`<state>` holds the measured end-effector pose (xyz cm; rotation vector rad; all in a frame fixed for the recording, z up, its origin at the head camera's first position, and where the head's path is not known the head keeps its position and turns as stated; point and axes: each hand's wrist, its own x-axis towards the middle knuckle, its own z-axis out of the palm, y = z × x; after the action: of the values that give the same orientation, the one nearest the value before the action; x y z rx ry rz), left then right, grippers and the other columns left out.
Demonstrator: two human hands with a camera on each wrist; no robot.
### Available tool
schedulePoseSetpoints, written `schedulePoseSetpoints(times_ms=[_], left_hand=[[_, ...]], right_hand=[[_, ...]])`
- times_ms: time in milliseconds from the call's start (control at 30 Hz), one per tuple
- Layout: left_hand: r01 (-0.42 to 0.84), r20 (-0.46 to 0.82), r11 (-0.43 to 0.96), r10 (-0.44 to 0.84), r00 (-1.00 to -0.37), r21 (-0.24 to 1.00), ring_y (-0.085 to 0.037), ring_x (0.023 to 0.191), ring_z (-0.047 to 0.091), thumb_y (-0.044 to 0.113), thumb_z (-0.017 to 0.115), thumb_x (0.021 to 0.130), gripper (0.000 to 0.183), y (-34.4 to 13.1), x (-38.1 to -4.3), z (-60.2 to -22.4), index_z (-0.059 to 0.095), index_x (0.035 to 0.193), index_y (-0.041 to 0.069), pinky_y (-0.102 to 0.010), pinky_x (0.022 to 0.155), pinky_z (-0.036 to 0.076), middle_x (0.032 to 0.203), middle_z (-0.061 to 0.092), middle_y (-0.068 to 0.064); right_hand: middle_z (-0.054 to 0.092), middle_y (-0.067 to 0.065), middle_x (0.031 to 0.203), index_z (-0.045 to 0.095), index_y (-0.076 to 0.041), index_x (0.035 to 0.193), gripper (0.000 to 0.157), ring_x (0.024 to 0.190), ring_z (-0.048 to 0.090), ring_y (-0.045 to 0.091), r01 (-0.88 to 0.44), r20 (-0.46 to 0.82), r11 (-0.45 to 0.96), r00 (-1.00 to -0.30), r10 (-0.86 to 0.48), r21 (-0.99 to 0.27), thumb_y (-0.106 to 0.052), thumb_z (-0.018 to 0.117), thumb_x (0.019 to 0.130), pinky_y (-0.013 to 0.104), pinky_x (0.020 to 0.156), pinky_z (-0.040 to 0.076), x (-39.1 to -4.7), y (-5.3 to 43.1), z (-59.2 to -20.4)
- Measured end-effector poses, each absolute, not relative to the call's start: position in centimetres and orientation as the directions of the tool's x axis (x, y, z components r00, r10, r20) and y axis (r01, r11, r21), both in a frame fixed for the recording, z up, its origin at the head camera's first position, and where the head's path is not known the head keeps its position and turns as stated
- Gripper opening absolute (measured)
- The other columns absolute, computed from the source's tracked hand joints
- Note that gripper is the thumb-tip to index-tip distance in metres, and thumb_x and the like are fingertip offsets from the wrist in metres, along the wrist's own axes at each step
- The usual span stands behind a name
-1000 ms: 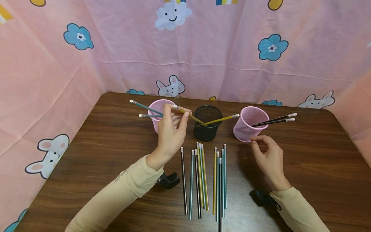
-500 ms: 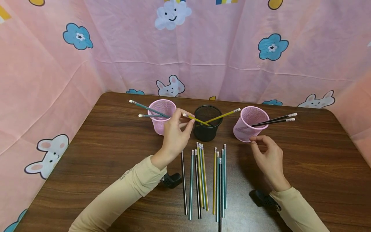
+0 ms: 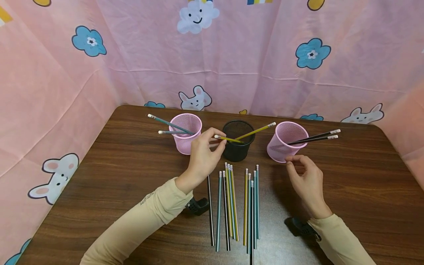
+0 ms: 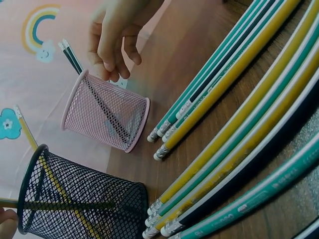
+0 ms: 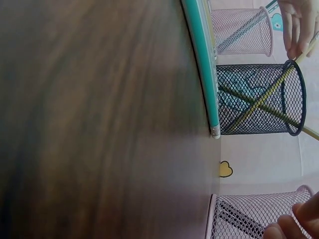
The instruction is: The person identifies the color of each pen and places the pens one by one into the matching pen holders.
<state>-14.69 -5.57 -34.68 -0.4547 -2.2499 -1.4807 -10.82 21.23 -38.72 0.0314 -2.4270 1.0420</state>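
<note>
My left hand point(image 3: 204, 157) pinches a yellow pencil point(image 3: 234, 140) near its white eraser end. The pencil's other end is down inside the black mesh pencil cup point(image 3: 236, 154), where a second yellow pencil point(image 3: 258, 130) leans right; both show through the mesh in the right wrist view. My right hand point(image 3: 308, 180) is beside the lower part of the right pink mesh cup point(image 3: 277, 148), fingers loosely bent and holding nothing. Whether its fingertips touch that cup I cannot tell. Two black pencils point(image 3: 314, 137) lean out of this cup to the right.
On the left stands another pink mesh cup point(image 3: 183, 145) with two teal pencils point(image 3: 169, 123). Two groups of yellow, teal and black pencils point(image 3: 231, 206) lie lengthwise on the wooden table point(image 3: 132, 162) in front of the cups. A patterned pink cloth point(image 3: 232, 55) hangs behind.
My left hand has moved slightly right and down, and the yellow pencil in it has gone deeper into the black cup and lies flatter. My right hand stays put.
</note>
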Motion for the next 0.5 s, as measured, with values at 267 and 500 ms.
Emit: schedulePoseSetpoints(times_ms=[267, 500], left_hand=[[0.452, 0.471, 0.409, 0.06, -0.88, 0.792, -0.027, 0.086, 0.071, -0.003, 0.068, 0.082, 0.012, -6.0, -14.5, -34.9, 0.064, 0.094, -0.003, -0.029, 0.075, 0.057, 0.095, 0.07, -0.016], [0.401, 0.411, 0.458, 0.083, -0.908, 0.794, -0.026, 0.083, 0.071, -0.003, 0.068, 0.081, 0.013, -7.3, -14.0, -35.6, 0.064, 0.094, -0.003, -0.031, 0.073, 0.057, 0.094, 0.069, -0.016]], right_hand=[[0.071, 0.008, 0.087, 0.071, -0.006, 0.09, 0.012, 0.068, 0.047, -0.018, -0.222, 0.457, 0.713, -0.876, 0.155, -0.666, 0.0, 0.063, 0.084, 0.01, 0.058, 0.038, -10.8, 21.2, -38.8], [0.072, 0.008, 0.09, 0.071, -0.007, 0.091, 0.012, 0.067, 0.049, -0.011, -0.209, 0.443, 0.709, -0.882, 0.161, -0.673, -0.002, 0.063, 0.084, 0.009, 0.059, 0.036, -10.7, 21.1, -38.6]])
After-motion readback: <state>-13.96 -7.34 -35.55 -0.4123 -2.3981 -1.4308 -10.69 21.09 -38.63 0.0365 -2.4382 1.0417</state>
